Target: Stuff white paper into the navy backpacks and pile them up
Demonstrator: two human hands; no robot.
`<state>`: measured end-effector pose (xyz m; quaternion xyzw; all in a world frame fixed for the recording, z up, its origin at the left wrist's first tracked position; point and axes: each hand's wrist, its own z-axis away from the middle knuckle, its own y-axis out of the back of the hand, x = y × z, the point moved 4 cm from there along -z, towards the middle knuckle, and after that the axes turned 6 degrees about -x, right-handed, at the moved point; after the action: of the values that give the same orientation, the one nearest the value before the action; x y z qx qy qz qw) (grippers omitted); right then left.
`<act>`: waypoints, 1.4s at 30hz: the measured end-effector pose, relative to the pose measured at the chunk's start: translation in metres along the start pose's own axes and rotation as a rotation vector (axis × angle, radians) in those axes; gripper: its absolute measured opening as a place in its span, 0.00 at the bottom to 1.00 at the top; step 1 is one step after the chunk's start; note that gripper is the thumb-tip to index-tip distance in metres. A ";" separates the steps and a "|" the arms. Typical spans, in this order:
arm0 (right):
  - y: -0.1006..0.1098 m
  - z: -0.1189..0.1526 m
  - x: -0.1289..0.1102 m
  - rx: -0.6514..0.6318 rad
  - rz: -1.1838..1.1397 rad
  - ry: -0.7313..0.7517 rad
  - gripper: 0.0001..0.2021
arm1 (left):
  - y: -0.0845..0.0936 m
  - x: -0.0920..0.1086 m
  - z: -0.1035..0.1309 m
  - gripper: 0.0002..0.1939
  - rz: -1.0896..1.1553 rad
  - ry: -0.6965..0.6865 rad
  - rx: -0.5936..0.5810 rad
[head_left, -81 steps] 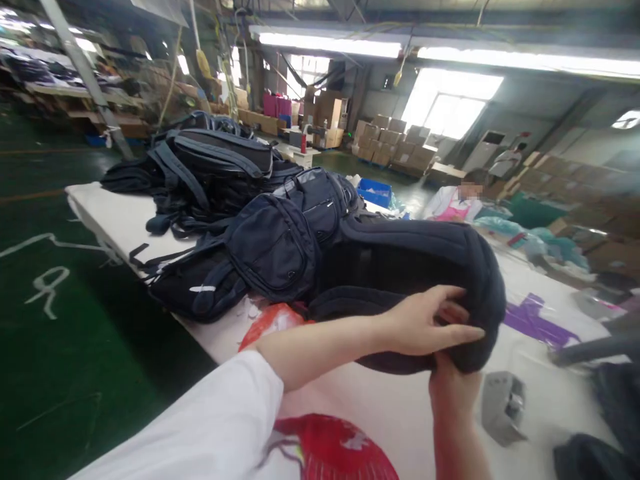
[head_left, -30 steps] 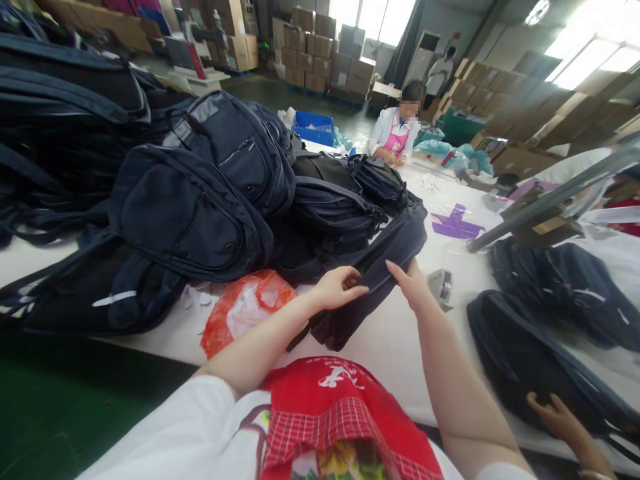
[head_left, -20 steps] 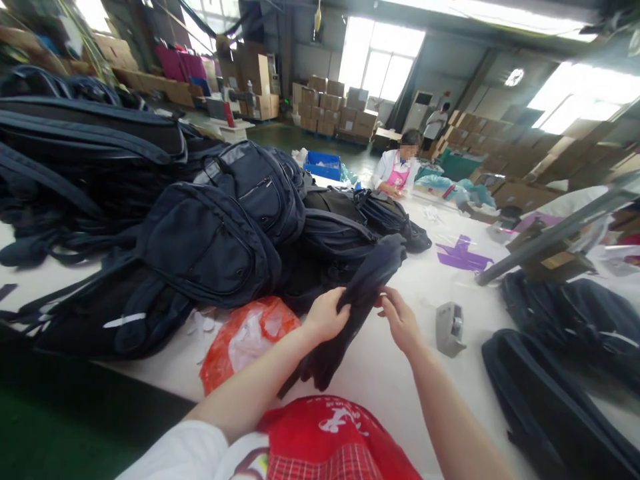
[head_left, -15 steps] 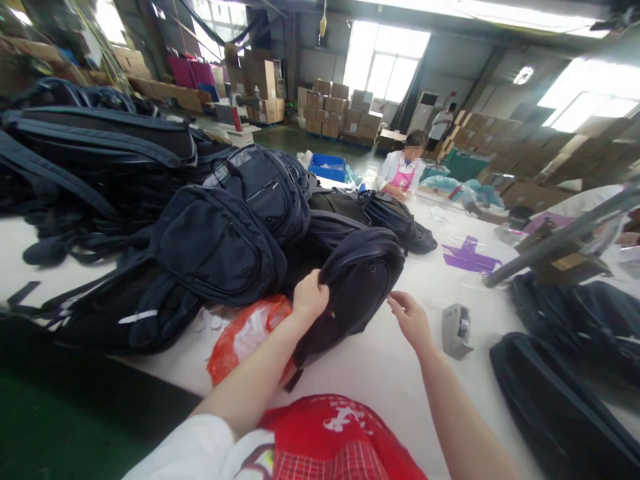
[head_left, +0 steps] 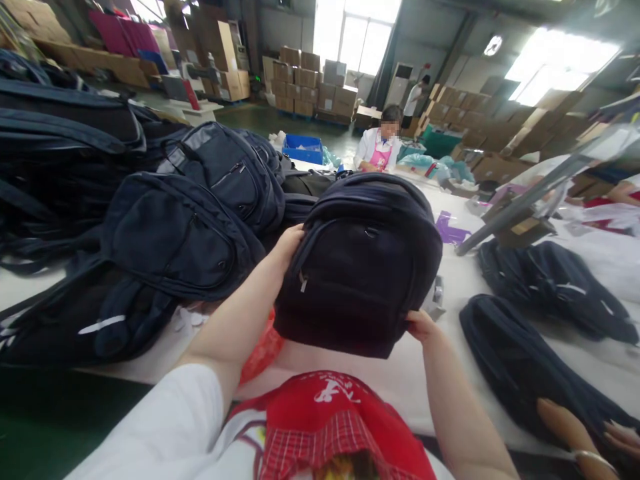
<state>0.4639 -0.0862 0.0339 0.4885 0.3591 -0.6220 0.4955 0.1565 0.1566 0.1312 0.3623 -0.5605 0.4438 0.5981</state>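
Note:
A dark navy backpack (head_left: 350,273) stands upright in front of me, its front pocket and zip pull facing me. My left hand (head_left: 291,243) is closed on its left side, the fingertips hidden behind the edge. Low on the opposite side, my right hand (head_left: 421,325) pinches the lower right edge of the bag. Partly behind the backpack and my left forearm lies a red plastic bag (head_left: 263,350). A grey tape dispenser (head_left: 439,299) shows only in part past the backpack's right side.
More navy backpacks (head_left: 180,233) are heaped on the left of the white table (head_left: 310,360). Others (head_left: 520,367) lie at the right, where another person's hands (head_left: 565,420) touch one. A purple piece (head_left: 453,228) lies beyond, near a grey metal bar (head_left: 525,200). A co-worker (head_left: 380,143) sits across.
The backpack has been lifted and turned so its front faces me. My right hand, apart from it before, now grips its lower right edge. Another person's hands have appeared at the lower right.

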 end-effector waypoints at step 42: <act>-0.131 0.037 -0.080 -0.010 1.183 0.403 0.08 | -0.092 -0.075 0.085 0.14 -0.693 -0.213 -0.461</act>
<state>0.3306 -0.0669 0.1159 0.7099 0.1172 -0.1363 0.6810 0.2146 0.0365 0.0723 0.4299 -0.5488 0.0401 0.7158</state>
